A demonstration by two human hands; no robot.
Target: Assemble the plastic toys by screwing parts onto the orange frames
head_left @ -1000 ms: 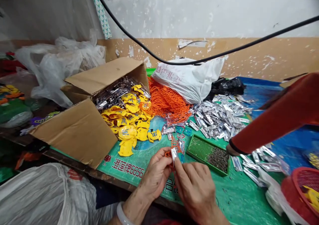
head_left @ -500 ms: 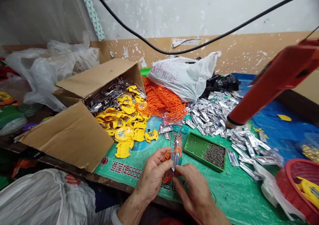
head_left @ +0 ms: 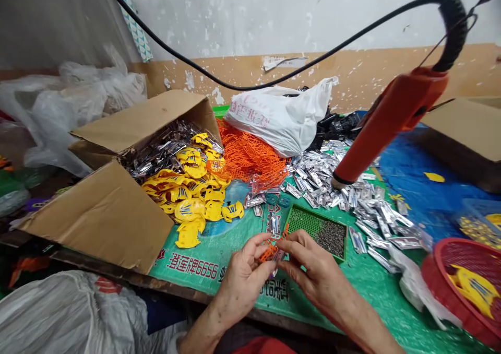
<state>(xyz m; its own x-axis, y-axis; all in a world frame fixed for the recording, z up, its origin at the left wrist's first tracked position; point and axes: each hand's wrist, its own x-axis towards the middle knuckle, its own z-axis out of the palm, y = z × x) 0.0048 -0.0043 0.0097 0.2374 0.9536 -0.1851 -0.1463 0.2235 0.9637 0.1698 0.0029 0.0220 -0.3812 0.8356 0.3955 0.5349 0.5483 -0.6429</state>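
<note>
My left hand (head_left: 245,273) is closed in a pinch on a small orange plastic lattice piece (head_left: 268,252) with a shiny part against it. From the other side my right hand (head_left: 309,262) grips the same piece, fingertips pressed together. Fingers cover much of it, so its full shape is hidden. Just behind, a silver plastic part (head_left: 274,223) lies on the green sheet (head_left: 188,257). Close to my right hand stands a green tray (head_left: 299,221) with many small dark screws (head_left: 332,237) at its right end.
A red electric screwdriver (head_left: 385,127) hangs over heaped silver parts (head_left: 313,174). Yellow printed shells (head_left: 190,210) spill from a cardboard box (head_left: 113,213). Orange lattice pieces (head_left: 250,158) pile beneath a white bag (head_left: 279,116). At the right is a red basket (head_left: 442,286).
The view has shifted slightly, moving the scene leftward. Both hands have turned the orange piece, and my right fingers now pinch it from above. The silver part behind the hands shows more clearly.
</note>
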